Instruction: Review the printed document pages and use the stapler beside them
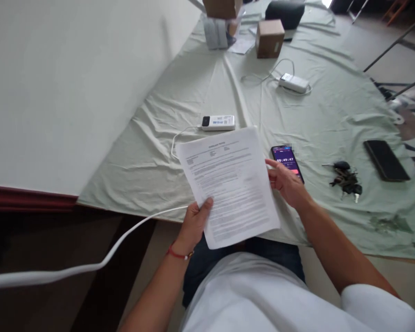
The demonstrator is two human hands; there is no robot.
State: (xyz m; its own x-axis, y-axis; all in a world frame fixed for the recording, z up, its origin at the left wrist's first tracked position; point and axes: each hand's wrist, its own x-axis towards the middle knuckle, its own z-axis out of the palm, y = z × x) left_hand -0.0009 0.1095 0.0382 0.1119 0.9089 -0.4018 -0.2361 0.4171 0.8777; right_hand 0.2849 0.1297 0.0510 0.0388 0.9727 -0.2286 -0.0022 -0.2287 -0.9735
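Note:
My left hand [194,222] grips a printed paper document [233,193] at its lower left edge, thumb on top of the page. The document tilts over the table's front edge and my lap, its lines of print too small to read. My right hand [287,184] is beside the page's right edge with its fingers apart; whether the fingertips touch the paper I cannot tell. Partly behind that hand lies a lit phone [286,159] with a timer reading 00:49:47. Beyond the page's top edge sits a white power bank [218,122] with a white cable [181,131].
A bunch of keys [346,177] and a dark phone [386,160] lie to the right on the pale green tablecloth [180,101]. Farther back are a white corded device [293,83], a cardboard box [269,39] and a black case [284,14]. A white wall [72,83] borders the left.

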